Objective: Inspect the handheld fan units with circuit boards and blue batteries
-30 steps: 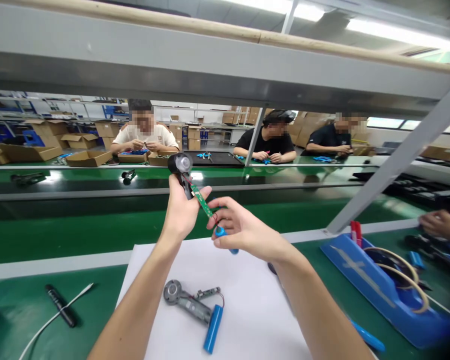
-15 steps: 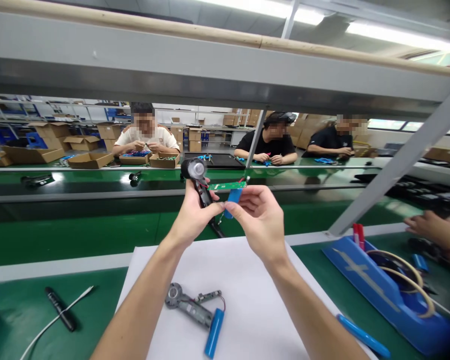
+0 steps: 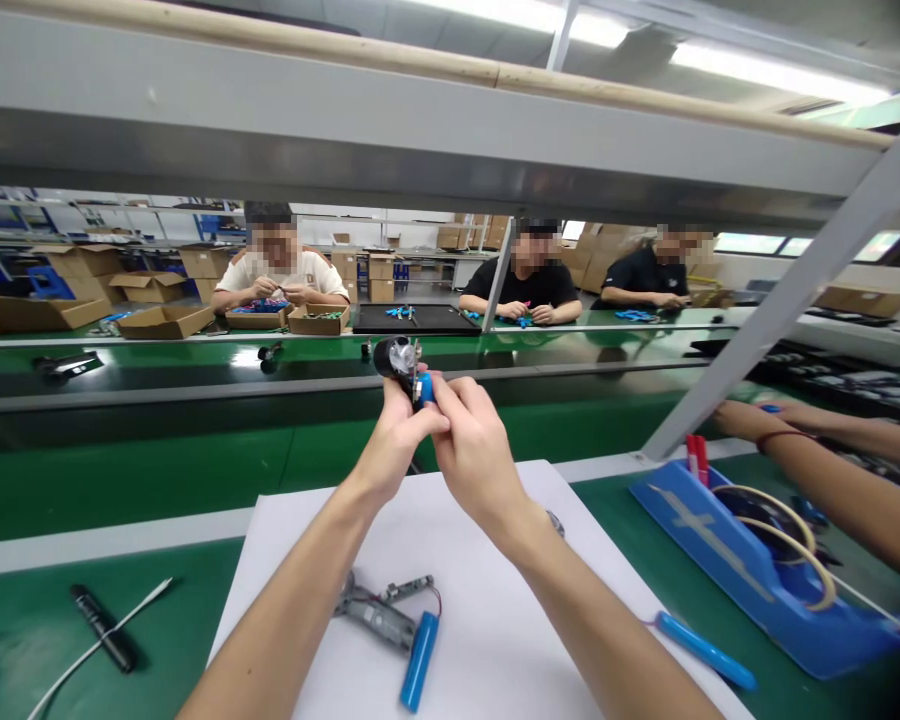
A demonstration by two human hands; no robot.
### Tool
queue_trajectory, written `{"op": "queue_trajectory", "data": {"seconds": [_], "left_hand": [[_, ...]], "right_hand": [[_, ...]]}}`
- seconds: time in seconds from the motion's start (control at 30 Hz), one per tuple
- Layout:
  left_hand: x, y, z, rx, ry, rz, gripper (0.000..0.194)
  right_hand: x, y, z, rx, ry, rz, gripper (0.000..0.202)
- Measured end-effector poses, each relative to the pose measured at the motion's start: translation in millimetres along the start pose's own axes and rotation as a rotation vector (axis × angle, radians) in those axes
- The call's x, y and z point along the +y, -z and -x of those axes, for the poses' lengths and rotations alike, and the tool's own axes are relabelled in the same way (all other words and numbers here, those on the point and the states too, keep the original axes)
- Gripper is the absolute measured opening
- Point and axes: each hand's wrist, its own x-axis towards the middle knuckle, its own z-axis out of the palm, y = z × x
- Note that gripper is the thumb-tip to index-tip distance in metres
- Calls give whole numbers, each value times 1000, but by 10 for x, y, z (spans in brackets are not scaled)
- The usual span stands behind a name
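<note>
My left hand (image 3: 399,432) is closed round a black housing with a round clear end (image 3: 394,357), held up above the far edge of the white sheet (image 3: 495,590). Against the housing, my right hand (image 3: 471,432) grips a blue cell (image 3: 425,388). The green circuit board stands nearly edge-on beside the housing; my fingers hide most of it. Below my forearms a grey disassembled housing (image 3: 379,617) lies on the sheet, with a small board (image 3: 411,588) wired to another blue cell (image 3: 419,662).
A blue bin (image 3: 727,570) holding red-capped items and a cable stands at right, a blue tool (image 3: 705,650) before it. A black pen (image 3: 103,628) and white cable (image 3: 82,660) lie left. A slanted post and a person's arms (image 3: 832,440) are at right; people sit opposite.
The blue cell and board have moved left against the black housing, and the board has turned edge-on. My hands have drawn together. At right, the other person's arms reach farther in.
</note>
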Motion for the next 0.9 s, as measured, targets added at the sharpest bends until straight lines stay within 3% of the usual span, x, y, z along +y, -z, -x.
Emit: {"op": "queue_trajectory", "data": {"seconds": [0.17,0.3,0.47,0.6,0.67,0.77,0.83,0.9], "left_hand": [[10,-5,-19,89,29,-6,51],[67,-11,-20,116,136,95,70],[162,36,13,-89,224,86,72],[257,192,-8,-333,233,-156,62],[275,348,-60,-290,286,-559,49],[201,640,-167,-19,461,-1226,34],[73,807,-227,120,600,-1419,32],[-105,905,-260,158,709,-1465,36]], "right_hand": [[11,-6,-10,-31,7,4,42],[8,-22,10,-218,-16,-12,50],[95,-73,-56,-214,9,-44,49],[208,197,-78,-101,-154,0,39],[236,419,148,-152,-255,76,35],[227,643,888,-378,-355,186,31],[213,646,1503,-375,-335,319,31],[208,552,2018,-360,-273,420,33]]}}
